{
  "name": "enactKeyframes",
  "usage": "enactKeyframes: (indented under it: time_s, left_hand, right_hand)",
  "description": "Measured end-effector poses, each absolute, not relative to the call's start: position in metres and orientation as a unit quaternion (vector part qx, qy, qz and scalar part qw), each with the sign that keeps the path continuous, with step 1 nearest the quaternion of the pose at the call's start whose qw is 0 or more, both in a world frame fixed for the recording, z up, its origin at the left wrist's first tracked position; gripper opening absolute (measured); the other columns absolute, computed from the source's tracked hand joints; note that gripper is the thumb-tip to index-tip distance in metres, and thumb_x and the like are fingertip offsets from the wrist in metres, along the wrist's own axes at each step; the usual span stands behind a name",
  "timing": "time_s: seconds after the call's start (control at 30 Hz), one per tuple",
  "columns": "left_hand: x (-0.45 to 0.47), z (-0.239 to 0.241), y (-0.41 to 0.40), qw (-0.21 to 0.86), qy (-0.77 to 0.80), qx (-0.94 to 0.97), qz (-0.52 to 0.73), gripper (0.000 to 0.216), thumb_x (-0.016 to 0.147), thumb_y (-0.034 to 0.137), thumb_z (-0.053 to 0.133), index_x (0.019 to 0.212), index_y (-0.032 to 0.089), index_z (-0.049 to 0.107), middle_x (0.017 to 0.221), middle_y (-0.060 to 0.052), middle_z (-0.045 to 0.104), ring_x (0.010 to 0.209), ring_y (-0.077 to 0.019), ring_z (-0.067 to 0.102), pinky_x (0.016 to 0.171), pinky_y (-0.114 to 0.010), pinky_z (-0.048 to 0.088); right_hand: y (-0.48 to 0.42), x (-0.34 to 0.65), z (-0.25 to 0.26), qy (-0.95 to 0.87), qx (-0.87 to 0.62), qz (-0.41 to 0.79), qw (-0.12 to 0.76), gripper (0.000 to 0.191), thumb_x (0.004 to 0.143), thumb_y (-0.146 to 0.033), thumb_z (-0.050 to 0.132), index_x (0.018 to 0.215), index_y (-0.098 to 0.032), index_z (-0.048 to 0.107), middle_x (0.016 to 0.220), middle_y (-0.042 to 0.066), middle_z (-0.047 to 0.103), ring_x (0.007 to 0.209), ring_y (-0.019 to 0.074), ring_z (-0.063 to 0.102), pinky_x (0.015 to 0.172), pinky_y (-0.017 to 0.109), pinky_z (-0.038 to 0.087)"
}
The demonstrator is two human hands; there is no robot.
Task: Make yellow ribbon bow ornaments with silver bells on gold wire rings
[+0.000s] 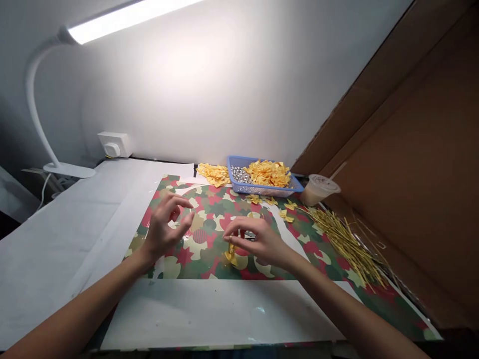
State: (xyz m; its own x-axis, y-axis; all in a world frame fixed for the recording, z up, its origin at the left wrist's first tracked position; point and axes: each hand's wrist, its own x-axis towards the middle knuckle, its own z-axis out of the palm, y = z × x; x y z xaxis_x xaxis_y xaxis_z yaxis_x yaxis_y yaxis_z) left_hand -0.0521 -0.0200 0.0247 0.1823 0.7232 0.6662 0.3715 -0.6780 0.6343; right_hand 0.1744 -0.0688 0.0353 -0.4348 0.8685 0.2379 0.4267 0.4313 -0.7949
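Observation:
My left hand (167, 224) is raised over the patterned sheet (220, 209), its thumb and forefinger curved apart with nothing visible between them. To its right, my right hand (260, 239) pinches a shiny yellow ribbon piece (231, 257) between thumb and fingertips. The piece hangs down, with a wider flared part at its bottom. Something small and dark or metallic shows inside the right hand's curl; I cannot make out what it is. Several yellow ribbon bows (286, 216) lie loose beyond the right hand.
A blue basket (267, 190) at the back holds yellow petal-like pieces and silver beads. Left of it lies a yellow pile (214, 174). A lidded cup (320, 189) and a bundle of gold-green stems (348, 244) are at right, beside cardboard (407, 174). A lamp (69, 170) stands left.

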Motion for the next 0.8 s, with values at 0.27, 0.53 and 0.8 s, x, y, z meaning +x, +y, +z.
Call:
enactKeyframes:
  time_s: [0.27,0.53,0.8]
  left_hand:
    - [-0.056,0.014,-0.022,0.069,0.312,0.810,0.491,0.009,0.079,0.020,0.058,0.088,0.020,0.057,0.090,-0.003,0.059,0.055,-0.0099,0.046,0.052,-0.025,0.045]
    - [-0.058,0.010,-0.016,0.046,0.335,0.815,0.470,0.009,0.081,0.022,0.055,0.090,0.021,0.055,0.087,-0.002,0.061,0.054,-0.0107,0.048,0.049,-0.024,0.042]
    - [-0.060,0.012,-0.011,0.071,0.372,0.786,0.488,0.008,0.087,0.028,0.048,0.090,0.020,0.052,0.086,-0.002,0.059,0.051,-0.0106,0.047,0.047,-0.023,0.041]
  right_hand:
    - [-0.055,0.213,0.059,-0.657,-0.539,0.325,0.416,0.028,0.083,-0.045,0.059,0.082,-0.017,0.060,0.073,0.001,0.063,0.058,0.0115,0.054,0.055,0.026,0.047]
    - [-0.036,0.250,0.043,-0.573,-0.658,0.314,0.374,0.028,0.092,-0.032,0.057,0.115,-0.016,0.058,0.113,0.008,0.061,0.094,0.0190,0.063,0.079,0.039,0.055]
    - [-0.037,0.262,0.041,-0.529,-0.685,0.182,0.468,0.033,0.092,-0.032,0.057,0.121,-0.016,0.054,0.120,0.009,0.058,0.099,0.0213,0.061,0.082,0.042,0.053]
